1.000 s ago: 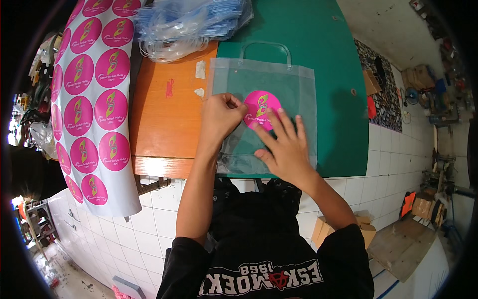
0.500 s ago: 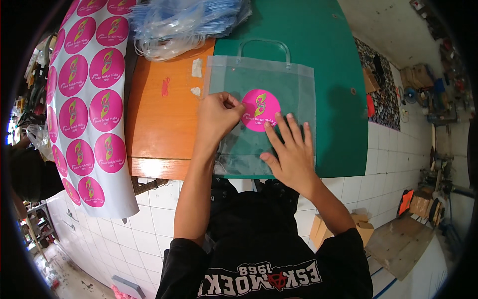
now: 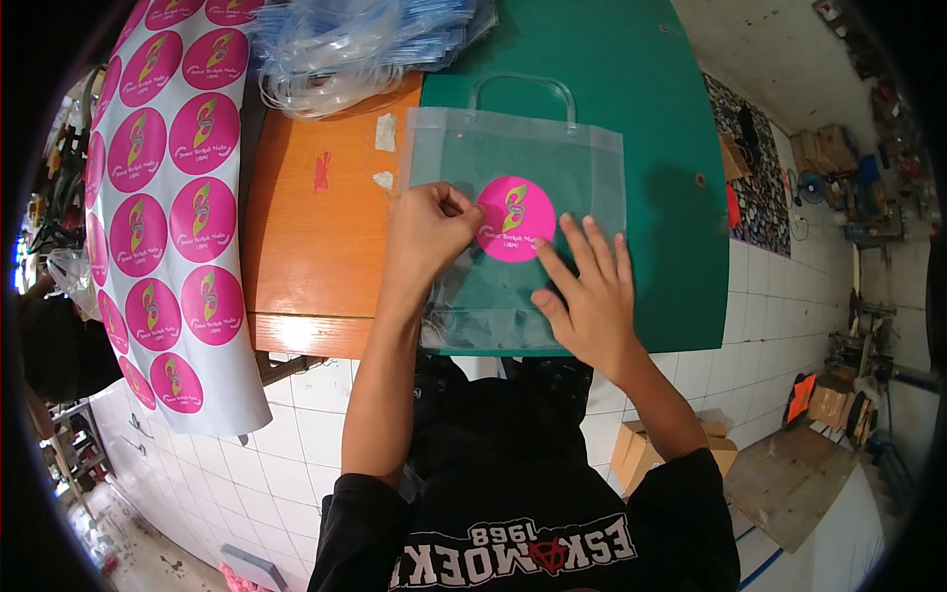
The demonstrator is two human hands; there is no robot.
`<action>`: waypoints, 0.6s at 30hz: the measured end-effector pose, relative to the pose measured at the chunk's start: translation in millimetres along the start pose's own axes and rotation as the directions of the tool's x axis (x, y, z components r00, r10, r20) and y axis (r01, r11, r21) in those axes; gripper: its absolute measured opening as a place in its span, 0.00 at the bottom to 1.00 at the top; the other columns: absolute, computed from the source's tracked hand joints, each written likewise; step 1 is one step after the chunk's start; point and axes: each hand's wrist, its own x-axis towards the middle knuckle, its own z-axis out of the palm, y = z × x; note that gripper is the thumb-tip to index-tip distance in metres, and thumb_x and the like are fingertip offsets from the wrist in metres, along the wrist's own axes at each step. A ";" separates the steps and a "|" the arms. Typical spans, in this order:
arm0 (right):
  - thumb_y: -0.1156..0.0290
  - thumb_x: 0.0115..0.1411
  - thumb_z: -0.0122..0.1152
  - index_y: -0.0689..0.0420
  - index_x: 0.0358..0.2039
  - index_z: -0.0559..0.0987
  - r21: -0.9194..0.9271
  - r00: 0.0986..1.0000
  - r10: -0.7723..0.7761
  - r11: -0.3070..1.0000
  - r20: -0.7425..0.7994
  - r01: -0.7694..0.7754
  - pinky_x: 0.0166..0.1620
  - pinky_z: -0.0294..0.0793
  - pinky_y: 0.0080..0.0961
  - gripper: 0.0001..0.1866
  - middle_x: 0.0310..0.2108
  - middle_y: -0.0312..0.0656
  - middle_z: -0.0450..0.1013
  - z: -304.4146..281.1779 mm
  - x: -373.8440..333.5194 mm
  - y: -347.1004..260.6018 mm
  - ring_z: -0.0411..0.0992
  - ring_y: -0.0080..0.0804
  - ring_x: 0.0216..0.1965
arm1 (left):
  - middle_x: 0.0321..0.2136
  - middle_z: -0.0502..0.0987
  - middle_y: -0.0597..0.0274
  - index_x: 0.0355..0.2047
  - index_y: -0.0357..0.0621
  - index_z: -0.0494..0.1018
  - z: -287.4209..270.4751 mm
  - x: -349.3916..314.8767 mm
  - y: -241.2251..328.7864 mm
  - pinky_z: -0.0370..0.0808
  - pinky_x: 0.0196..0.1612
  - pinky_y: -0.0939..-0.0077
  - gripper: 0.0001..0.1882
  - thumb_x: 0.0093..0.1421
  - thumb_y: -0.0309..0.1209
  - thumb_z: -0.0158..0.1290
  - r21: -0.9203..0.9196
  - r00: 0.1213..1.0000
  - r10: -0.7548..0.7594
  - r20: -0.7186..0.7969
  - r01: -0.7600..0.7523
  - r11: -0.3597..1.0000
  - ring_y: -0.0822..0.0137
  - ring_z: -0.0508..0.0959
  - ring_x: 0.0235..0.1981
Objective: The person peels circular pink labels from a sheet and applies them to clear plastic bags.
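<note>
Head view: one bag has one sticker on it, and it looks nearly done, but the sticker's left edge may not be stuck flat.
Big tabletop [image 3: 681, 187]: green on the right, with an orange part [image 3: 296, 237] on the left.
Long white sheet [image 3: 222, 390]: it hangs at the far left, and lots of pink circles are left on it.
Pile of bags [image 3: 365, 44]: many see-through bags lie at the back, with their handles bunched up; I can't tell if any has things inside.
See-through bag [image 3: 582, 163]: it lies flat on the green, handle away from the person; green shows through, and I can't spot anything in it.
Cardboard box [image 3: 636, 459]: it sits on the floor; I can't tell what it holds.
Right hand [image 3: 599, 296]: grip spread wide, holding nothing; one fingertip seems to touch the sticker's low right edge.
Left hand [image 3: 429, 232]: grip pinched tight, and it seems to have the sticker's left edge.
Round pink sticker [image 3: 511, 202]: on the middle of the bag, between both hands.
White scraps [image 3: 386, 132]: small bits on the orange.
</note>
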 end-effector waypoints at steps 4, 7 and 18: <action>0.44 0.70 0.53 0.46 0.63 0.79 0.000 0.998 0.028 1.000 -0.058 -0.028 0.69 0.52 0.69 0.28 0.70 0.52 0.66 5.3 5.6 13.1 0.61 0.58 0.71 | 0.19 0.79 0.65 0.24 0.34 0.80 -3.6 -1.7 0.8 0.70 0.24 0.80 0.07 0.54 0.26 0.65 0.008 1.000 -0.017 -0.005 0.017 1.000 0.77 0.75 0.20; 0.44 0.70 0.53 0.44 0.62 0.80 0.039 0.999 -0.012 0.999 -0.030 0.013 0.69 0.54 0.68 0.27 0.69 0.51 0.67 1.4 2.1 4.4 0.62 0.58 0.70 | 0.19 0.80 0.64 0.24 0.34 0.80 -2.6 -2.0 -0.7 0.71 0.25 0.80 0.07 0.54 0.25 0.65 -0.018 1.000 -0.004 -0.010 0.004 1.000 0.77 0.75 0.20; 0.48 0.69 0.57 0.49 0.57 0.83 0.106 0.996 -0.073 0.991 -0.045 0.077 0.68 0.59 0.63 0.24 0.66 0.50 0.70 -0.9 5.2 6.6 0.65 0.56 0.68 | 0.20 0.80 0.64 0.25 0.33 0.80 -2.9 -0.8 -2.5 0.71 0.25 0.80 0.08 0.55 0.25 0.66 -0.026 1.000 -0.017 0.012 0.017 1.000 0.77 0.76 0.21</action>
